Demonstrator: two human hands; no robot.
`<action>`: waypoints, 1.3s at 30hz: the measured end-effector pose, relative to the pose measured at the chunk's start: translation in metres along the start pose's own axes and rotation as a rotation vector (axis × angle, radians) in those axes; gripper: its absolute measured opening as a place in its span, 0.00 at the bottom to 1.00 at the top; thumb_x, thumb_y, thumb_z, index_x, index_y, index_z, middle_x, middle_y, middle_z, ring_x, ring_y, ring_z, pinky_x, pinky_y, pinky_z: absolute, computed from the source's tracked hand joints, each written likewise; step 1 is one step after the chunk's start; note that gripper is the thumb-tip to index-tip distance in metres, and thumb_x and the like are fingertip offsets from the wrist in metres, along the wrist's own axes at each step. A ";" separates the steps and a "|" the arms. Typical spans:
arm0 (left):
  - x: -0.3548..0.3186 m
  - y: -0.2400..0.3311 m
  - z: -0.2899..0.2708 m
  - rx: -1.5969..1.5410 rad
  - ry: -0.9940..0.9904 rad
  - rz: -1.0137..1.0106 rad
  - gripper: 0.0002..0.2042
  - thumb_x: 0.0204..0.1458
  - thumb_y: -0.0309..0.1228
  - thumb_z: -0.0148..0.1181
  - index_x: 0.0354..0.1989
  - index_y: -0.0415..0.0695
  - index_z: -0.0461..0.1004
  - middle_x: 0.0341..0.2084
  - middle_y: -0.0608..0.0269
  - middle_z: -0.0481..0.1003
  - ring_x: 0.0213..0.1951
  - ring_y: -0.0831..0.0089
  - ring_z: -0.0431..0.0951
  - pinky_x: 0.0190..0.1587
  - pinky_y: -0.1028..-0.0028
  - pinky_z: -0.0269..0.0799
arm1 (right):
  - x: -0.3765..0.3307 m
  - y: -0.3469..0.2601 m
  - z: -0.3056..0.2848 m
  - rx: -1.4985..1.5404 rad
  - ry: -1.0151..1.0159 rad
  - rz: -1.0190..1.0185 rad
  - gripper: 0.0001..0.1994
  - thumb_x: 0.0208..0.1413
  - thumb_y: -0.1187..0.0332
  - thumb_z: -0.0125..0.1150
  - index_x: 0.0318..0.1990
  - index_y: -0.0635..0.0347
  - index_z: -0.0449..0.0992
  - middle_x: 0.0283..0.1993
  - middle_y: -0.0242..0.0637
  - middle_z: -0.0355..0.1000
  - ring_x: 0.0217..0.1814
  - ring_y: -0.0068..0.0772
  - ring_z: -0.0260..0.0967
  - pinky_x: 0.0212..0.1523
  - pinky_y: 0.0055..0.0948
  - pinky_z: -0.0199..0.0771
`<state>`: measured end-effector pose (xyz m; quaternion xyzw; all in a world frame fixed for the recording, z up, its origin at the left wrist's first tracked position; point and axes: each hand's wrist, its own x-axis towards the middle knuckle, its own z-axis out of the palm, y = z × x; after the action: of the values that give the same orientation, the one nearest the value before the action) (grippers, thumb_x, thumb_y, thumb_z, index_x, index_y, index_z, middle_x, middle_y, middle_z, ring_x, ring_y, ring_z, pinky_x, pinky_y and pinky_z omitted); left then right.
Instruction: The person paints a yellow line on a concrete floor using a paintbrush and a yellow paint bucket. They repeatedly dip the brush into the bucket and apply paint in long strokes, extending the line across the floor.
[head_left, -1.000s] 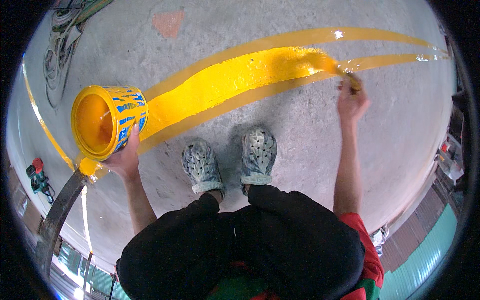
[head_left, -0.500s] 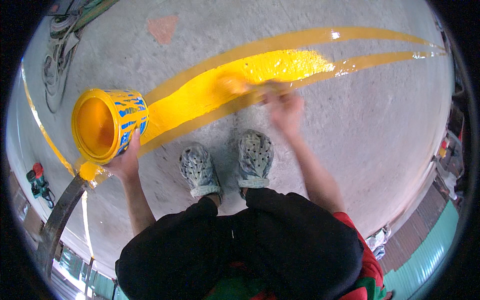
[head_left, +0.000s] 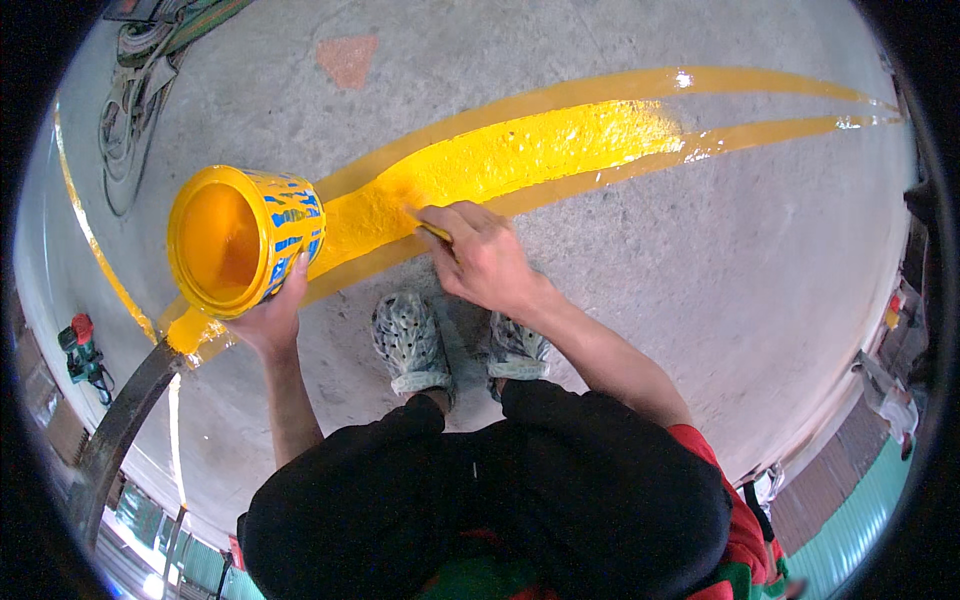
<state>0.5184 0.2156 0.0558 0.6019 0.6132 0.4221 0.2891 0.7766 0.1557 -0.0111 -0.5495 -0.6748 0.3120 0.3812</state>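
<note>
Found a round yellow bucket (head_left: 274,235) with blue wall markings, tilted, mouth leftward, over the left stretch of a glossy bright-yellow painted stripe (head_left: 540,150). Clasped by the left hand (head_left: 274,318), thumb along the wall, remaining fingers hidden. Noted a slim yellow-smeared brush (head_left: 437,232) closed in the right hand (head_left: 485,262), above the stripe; unable to confirm bristle contact. Observed grey concrete floor (head_left: 660,260) around.

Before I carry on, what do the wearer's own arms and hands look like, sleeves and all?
Both the left hand and the right hand are ungloved, with no watch or bracelet showing. The left forearm and right forearm are uncovered. A red sleeve shows on the right arm; no left sleeve is visible.
</note>
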 end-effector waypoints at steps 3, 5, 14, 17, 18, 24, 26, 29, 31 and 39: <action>0.001 0.000 -0.003 0.061 0.013 0.015 0.41 0.35 0.20 0.74 0.60 0.36 0.56 0.52 0.51 0.70 0.51 0.66 0.75 0.53 0.66 0.74 | 0.006 0.019 -0.029 0.093 0.190 0.346 0.13 0.51 0.75 0.59 0.46 0.62 0.74 0.36 0.46 0.76 0.37 0.43 0.76 0.38 0.39 0.76; 0.000 -0.002 -0.005 0.061 0.061 0.080 0.38 0.35 0.17 0.72 0.59 0.35 0.59 0.52 0.49 0.71 0.50 0.62 0.76 0.54 0.63 0.73 | 0.019 0.062 -0.085 0.165 0.430 0.733 0.13 0.52 0.78 0.58 0.46 0.63 0.75 0.35 0.40 0.78 0.35 0.32 0.76 0.36 0.32 0.76; 0.000 -0.005 -0.010 0.026 0.074 0.025 0.37 0.36 0.18 0.72 0.59 0.35 0.61 0.52 0.49 0.71 0.50 0.62 0.75 0.55 0.62 0.72 | -0.008 0.086 -0.152 -0.933 0.207 0.348 0.10 0.51 0.72 0.55 0.42 0.59 0.75 0.35 0.42 0.74 0.37 0.43 0.74 0.32 0.40 0.74; 0.002 -0.005 -0.008 0.120 0.031 0.079 0.42 0.35 0.19 0.73 0.61 0.36 0.55 0.54 0.50 0.69 0.52 0.64 0.74 0.54 0.64 0.73 | -0.007 0.021 -0.046 -0.615 -0.048 -0.044 0.15 0.41 0.71 0.56 0.41 0.62 0.73 0.33 0.41 0.72 0.32 0.41 0.71 0.31 0.39 0.73; 0.002 -0.005 -0.007 0.090 0.039 0.060 0.44 0.34 0.19 0.74 0.62 0.37 0.53 0.54 0.50 0.68 0.52 0.65 0.74 0.54 0.65 0.73 | -0.008 0.001 -0.020 -0.361 -0.012 -0.105 0.19 0.40 0.75 0.61 0.45 0.62 0.72 0.34 0.42 0.73 0.36 0.45 0.73 0.32 0.41 0.75; 0.001 -0.008 -0.010 0.164 0.037 0.008 0.44 0.34 0.19 0.74 0.62 0.37 0.53 0.55 0.50 0.68 0.52 0.65 0.74 0.54 0.64 0.73 | -0.004 0.039 -0.062 -0.027 0.258 0.515 0.12 0.51 0.78 0.58 0.45 0.63 0.74 0.39 0.42 0.77 0.41 0.37 0.76 0.39 0.34 0.76; 0.001 -0.009 -0.012 0.126 0.042 0.049 0.44 0.35 0.20 0.74 0.62 0.37 0.53 0.54 0.50 0.69 0.52 0.64 0.75 0.54 0.64 0.73 | -0.007 0.087 -0.132 -0.073 0.558 0.567 0.11 0.53 0.76 0.59 0.45 0.59 0.77 0.35 0.38 0.77 0.36 0.27 0.75 0.37 0.30 0.75; -0.001 -0.007 -0.011 0.045 0.094 0.017 0.40 0.36 0.18 0.72 0.60 0.35 0.57 0.54 0.49 0.70 0.52 0.62 0.74 0.55 0.62 0.71 | -0.022 0.129 -0.213 -0.689 0.690 0.476 0.09 0.58 0.68 0.57 0.44 0.57 0.77 0.35 0.42 0.78 0.35 0.37 0.77 0.35 0.32 0.75; -0.004 -0.006 -0.008 -0.019 0.119 -0.034 0.37 0.37 0.17 0.71 0.60 0.34 0.60 0.54 0.48 0.70 0.52 0.61 0.74 0.56 0.61 0.70 | -0.033 0.129 -0.216 -0.808 0.589 0.490 0.09 0.58 0.69 0.56 0.45 0.57 0.77 0.36 0.43 0.77 0.35 0.42 0.76 0.34 0.36 0.75; -0.007 -0.022 -0.006 0.052 0.115 -0.094 0.33 0.41 0.18 0.69 0.58 0.33 0.61 0.54 0.49 0.70 0.50 0.62 0.75 0.55 0.62 0.70 | -0.040 -0.004 -0.012 0.042 0.097 0.082 0.15 0.44 0.77 0.61 0.43 0.61 0.73 0.33 0.46 0.72 0.32 0.51 0.72 0.32 0.43 0.74</action>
<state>0.5032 0.2095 0.0387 0.5544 0.6671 0.4259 0.2573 0.7894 0.1162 -0.0082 -0.5831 -0.6256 0.3145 0.4119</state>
